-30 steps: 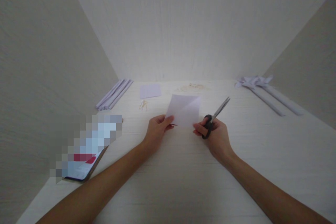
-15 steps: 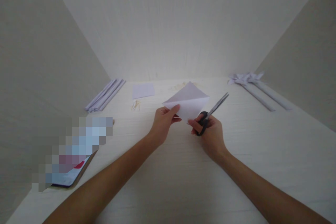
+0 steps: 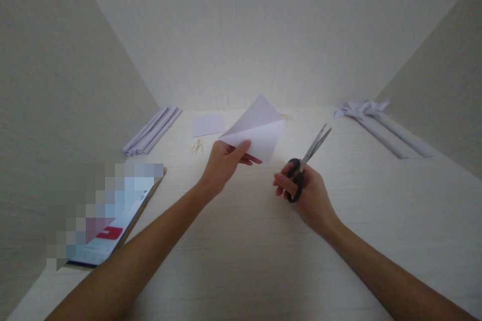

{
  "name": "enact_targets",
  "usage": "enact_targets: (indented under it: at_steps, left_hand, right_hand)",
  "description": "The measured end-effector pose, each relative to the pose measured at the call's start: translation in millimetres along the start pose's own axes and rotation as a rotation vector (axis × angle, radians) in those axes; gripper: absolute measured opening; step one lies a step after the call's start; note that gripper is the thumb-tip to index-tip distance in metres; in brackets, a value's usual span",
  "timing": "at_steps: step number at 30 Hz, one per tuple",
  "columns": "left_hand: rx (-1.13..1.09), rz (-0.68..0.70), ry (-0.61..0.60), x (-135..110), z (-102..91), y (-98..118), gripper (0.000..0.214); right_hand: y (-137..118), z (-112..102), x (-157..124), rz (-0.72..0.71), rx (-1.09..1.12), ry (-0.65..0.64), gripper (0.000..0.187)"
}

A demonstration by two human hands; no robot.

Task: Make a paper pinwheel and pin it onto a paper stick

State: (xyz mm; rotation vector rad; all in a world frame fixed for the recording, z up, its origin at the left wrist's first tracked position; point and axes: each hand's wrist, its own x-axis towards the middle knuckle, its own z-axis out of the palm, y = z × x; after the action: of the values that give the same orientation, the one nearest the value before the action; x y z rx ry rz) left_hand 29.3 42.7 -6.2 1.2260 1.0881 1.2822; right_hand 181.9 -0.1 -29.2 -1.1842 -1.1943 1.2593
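A: What has changed over the last 1 s?

B: 1 s ago both hands pinch the white creased paper sheet (image 3: 256, 128) low over the pale wood-grain counter (image 3: 241, 261), lying as a near-flat rectangle. Now the right hand (image 3: 307, 193) is off it. The left hand (image 3: 226, 160) alone grips it, thumb on top and fingers under the lower-left edge. The sheet is also higher and turned onto a corner.

A: And the right hand?

B: Clenched through the loops of the black-handled steel scissors (image 3: 307, 158), near the sheet but apart from it, with a clear gap between.

A: What does that mean for the work?

B: My read: the paper is now supported on 1 side only, so its right half hangs free in the air. The blades are clear of it and nothing is being cut at this instant.

A: How is the sheet oriented?

B: It reads as a diamond, with 1 corner up toward the back wall and 1 down toward the counter. The crease runs left to right, rising slightly to the right. The upper triangle is shaded, the lower one bright.

A: Scissors axis?

B: The long axis runs from the loops near the person to the tips far right. The tips point up and away, toward the white folded paper shapes with long rolled stems (image 3: 380, 125). The blades look slightly parted.

A: Where is all this?

B: Mid-counter, in the air, in front of the small pale square sheet (image 3: 208, 124).
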Motion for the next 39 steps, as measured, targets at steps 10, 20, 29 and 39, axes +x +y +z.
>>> enact_targets:
  at_steps: [10, 20, 29, 39]
  left_hand:
    - [-0.143, 0.081, -0.039, 3, -10.1, 18, 0.032]
    - [-0.296, 0.026, 0.038, -7, -1.7, 33, 0.039]
    - [-0.337, -0.031, -0.018, -11, 3.0, 33, 0.032]
    - [-0.341, -0.077, -0.010, -14, 6.9, 35, 0.033]
  right_hand:
    - [2, -2, -16, -0.007, -0.136, -0.313, 0.034]
    - [-10, 6, -27, 0.012, -0.310, -0.349, 0.038]
    - [-11, 8, -29, 0.043, -0.367, -0.387, 0.039]
    - [-11, 8, -29, 0.062, -0.352, -0.399, 0.040]
